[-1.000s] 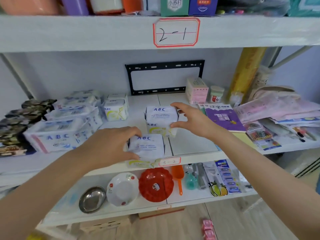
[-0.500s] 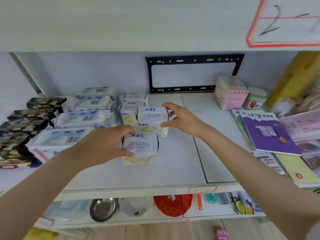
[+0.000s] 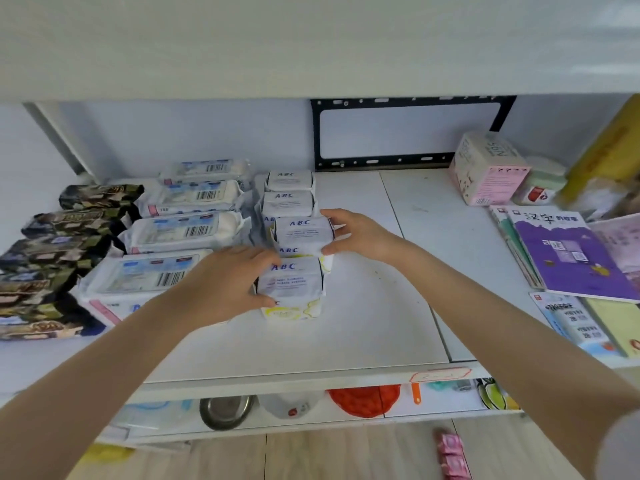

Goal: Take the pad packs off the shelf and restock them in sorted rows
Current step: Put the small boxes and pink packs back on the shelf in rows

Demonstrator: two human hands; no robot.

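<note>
On the white shelf (image 3: 363, 334) a row of small white "ABC" pad packs runs front to back. My left hand (image 3: 228, 282) grips the front pad pack (image 3: 291, 284) by its left side. My right hand (image 3: 356, 233) holds the second pad pack (image 3: 304, 233) by its right side, just behind the front one. Two more small packs (image 3: 290, 194) stand further back in the same row. To the left lies a row of long white barcode pad packs (image 3: 183, 230), and left of those a row of dark patterned packs (image 3: 55, 251).
A pink box (image 3: 488, 168) and a small jar (image 3: 540, 183) stand at the back right, with a purple book (image 3: 568, 251) and booklets on the right. A black bracket (image 3: 408, 133) hangs on the back wall. The upper shelf board (image 3: 311, 46) overhangs closely. Bowls sit on the shelf below.
Both hands have pushed their small packs back and left, in line with the two rear packs. The view has moved closer and lower under the upper shelf.
</note>
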